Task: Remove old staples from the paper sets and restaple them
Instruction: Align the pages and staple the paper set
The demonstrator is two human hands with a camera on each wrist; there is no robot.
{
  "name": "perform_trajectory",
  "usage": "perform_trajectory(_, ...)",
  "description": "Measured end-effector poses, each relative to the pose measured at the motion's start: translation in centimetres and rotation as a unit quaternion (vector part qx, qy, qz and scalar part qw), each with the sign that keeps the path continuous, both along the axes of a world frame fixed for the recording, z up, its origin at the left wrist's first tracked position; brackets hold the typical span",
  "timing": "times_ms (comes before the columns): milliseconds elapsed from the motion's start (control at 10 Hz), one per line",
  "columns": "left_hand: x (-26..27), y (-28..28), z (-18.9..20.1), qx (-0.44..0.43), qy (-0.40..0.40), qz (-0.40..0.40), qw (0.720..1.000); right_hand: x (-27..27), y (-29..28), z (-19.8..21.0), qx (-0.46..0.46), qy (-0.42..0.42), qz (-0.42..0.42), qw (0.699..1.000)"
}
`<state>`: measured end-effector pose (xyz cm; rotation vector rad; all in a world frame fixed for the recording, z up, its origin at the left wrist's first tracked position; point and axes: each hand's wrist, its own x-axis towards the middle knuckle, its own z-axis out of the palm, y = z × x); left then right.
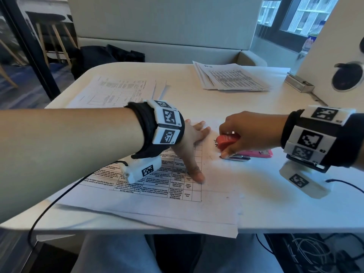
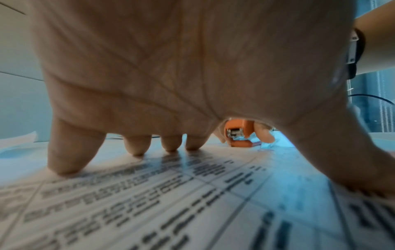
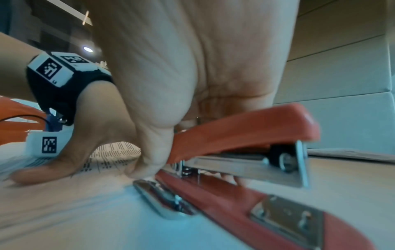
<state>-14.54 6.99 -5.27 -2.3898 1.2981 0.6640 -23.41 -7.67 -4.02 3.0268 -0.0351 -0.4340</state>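
Note:
A printed paper set lies on the white table in front of me. My left hand presses flat on it, fingers straight and spread, thumb pointing toward me. My right hand grips a red stapler at the set's far right corner, just right of the left fingertips. In the right wrist view the stapler has its upper arm lifted off its red base, which lies on the table. The stapler's nose faces the left palm. Whether the paper sits between its arms is hidden.
Another stack of printed sheets lies at the back right, and a further sheet set at the back left. A small metal box stands by the right wall. A black cable hangs off the near table edge.

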Motion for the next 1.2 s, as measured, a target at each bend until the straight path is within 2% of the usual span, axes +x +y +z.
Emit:
perform_trajectory(100, -0.5, -0.1, 0.2, 0.009, -0.015, -0.002, 1.0, -0.4, 0.3, 0.1, 0.013, 0.006, -0.011, 1.0)
perform_trajectory(300, -1.4, 0.3, 0.6, -0.038, -0.032, -0.022, 0.999, -0.6, 1.3, 0.2, -0.059, 0.05, 0.011, 0.997)
perform_trajectory(500, -2.4, 0.4, 0.9, -0.19, -0.049, -0.068, 0.978, 0.1, 2.0, 0.4, -0.085, 0.051, 0.015, 0.995)
perform_trajectory(700, -2.6, -0.1, 0.6, -0.227, -0.037, -0.06, 0.971, 0.2, 2.2, 0.5, -0.08, 0.047, 0.023, 0.995)
perform_trajectory(1200, -2.7, -0.8, 0.0, -0.227, -0.035, -0.07, 0.971, -0.2, 2.3, 0.6, -0.059, 0.043, 0.008, 0.997)
